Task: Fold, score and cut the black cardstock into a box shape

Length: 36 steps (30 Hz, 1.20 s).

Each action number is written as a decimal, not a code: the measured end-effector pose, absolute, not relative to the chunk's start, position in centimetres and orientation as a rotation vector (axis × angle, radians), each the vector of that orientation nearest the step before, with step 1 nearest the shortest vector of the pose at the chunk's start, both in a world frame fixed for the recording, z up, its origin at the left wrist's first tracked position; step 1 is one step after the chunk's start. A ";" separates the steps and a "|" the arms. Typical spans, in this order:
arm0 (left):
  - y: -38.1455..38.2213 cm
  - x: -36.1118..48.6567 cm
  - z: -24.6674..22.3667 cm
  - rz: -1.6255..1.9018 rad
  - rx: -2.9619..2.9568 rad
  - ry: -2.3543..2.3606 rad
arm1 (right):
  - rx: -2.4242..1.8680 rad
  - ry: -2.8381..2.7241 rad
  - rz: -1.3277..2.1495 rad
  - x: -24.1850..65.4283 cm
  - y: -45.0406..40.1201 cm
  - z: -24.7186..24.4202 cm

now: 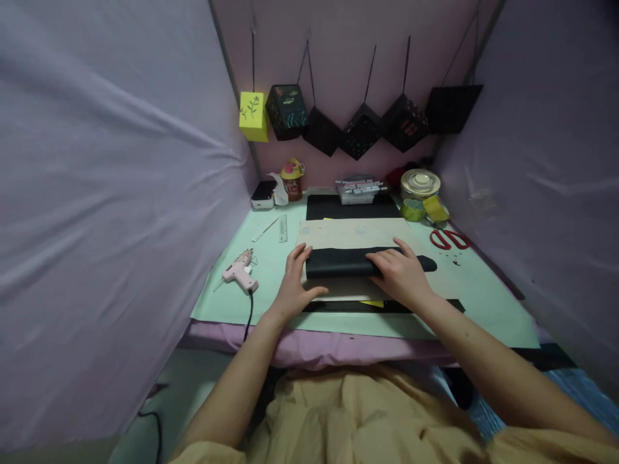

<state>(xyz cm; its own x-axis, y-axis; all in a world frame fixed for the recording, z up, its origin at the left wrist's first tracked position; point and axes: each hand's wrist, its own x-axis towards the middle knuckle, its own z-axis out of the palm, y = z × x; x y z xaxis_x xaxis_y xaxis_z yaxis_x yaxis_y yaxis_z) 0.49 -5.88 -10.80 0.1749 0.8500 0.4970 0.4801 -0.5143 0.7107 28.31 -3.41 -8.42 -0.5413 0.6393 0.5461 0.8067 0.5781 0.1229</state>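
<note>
A long strip of folded black paper [338,263] lies across a beige board [355,233], its right end tapering past my right hand. My left hand [293,283] is open at the strip's left end, the fingertips at its corner and the thumb stretched out over the board. Flat on the strip's right half rests my right hand [399,274], fingers spread, with some fingertips hidden against its lower edge. Beneath the board, a black sheet [333,307] and a yellow piece [372,303] stick out at the front.
Left of the board are a pink glue gun [240,270] with a cord, a white pen [265,229] and a ruler [283,229]. Red-handled scissors [449,240], tape rolls [413,209] and a box of markers [360,190] stand right and behind. Black paper cubes [362,131] hang above.
</note>
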 end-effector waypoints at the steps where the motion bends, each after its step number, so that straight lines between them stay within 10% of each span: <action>1: -5.9 0.6 -10.7 1.269 2.104 1.230 | -1.153 -2.375 -0.501 28.3 -3.7 -8.3; 36: -7.1 0.9 -12.0 1.231 2.303 1.028 | -0.989 -2.433 -0.419 29.7 -6.1 -9.9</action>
